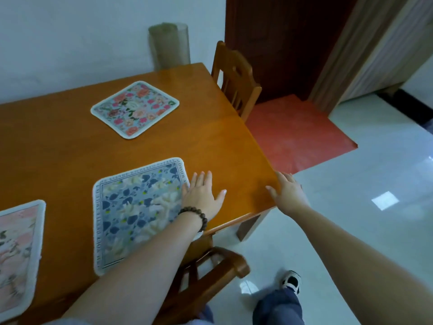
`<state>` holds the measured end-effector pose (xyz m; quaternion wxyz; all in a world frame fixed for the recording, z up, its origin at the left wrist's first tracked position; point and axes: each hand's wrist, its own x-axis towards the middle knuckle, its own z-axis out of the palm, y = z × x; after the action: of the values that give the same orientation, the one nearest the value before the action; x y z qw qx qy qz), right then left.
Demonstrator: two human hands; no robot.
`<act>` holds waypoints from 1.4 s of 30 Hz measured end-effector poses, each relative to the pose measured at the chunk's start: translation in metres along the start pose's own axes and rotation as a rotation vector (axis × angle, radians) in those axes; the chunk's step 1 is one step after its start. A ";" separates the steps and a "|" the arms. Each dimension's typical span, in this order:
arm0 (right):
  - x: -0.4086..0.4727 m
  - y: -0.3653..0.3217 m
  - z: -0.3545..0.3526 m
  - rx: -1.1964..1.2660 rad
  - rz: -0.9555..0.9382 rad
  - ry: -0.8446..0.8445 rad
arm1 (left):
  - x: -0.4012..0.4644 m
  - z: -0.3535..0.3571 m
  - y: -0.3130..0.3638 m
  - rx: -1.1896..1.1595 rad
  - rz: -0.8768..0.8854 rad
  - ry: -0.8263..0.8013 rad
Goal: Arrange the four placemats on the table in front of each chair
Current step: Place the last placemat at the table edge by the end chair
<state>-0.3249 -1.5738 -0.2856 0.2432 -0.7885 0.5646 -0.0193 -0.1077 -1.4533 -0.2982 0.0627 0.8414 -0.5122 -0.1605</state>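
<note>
Left fingers [201, 181] spread flat and apart, gripping nothing, tips lying on the right edge of the blue placemat [138, 212]. Left hand [202, 198] palm down, partly on that mat and partly on the bare wood table [222, 146]. Dark bead bracelet [195, 215] round the left wrist.

Right fingers [284, 180] also apart and empty. Right hand [289, 193] at the right edge of the table, near the corner; hard to tell if touching the wood or just above it.

Blue placemat with white flowers flat near the front edge, just above the near chair [210, 273]. Pink placemat [18, 254] to the left of it, cut off by the side of the view. Flowery placemat [134, 109] farther back on the table, well apart from both hands. Far chair [234, 78] at the right side of the table, near that mat. Only three mats seen. Red mat [297, 137] on the shiny floor by the dark door [281, 43]. One shoe [291, 281] down below.
</note>
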 end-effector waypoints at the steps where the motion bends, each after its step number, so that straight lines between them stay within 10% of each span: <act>1: 0.010 0.013 -0.006 0.003 -0.021 -0.005 | 0.007 0.004 0.014 -0.001 -0.010 0.000; 18: 0.194 0.118 -0.126 -0.017 -0.401 -0.087 | 0.105 0.002 0.212 -0.069 -0.389 0.176; 42: 0.520 -0.135 -0.153 -0.206 -0.980 -0.151 | 0.358 -0.062 0.118 -0.330 -0.944 0.405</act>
<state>-0.0647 -2.0639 -0.2227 0.1668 -0.9799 0.1079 -0.0183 -0.0344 -1.8277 -0.2822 0.2127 0.9732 -0.0242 -0.0843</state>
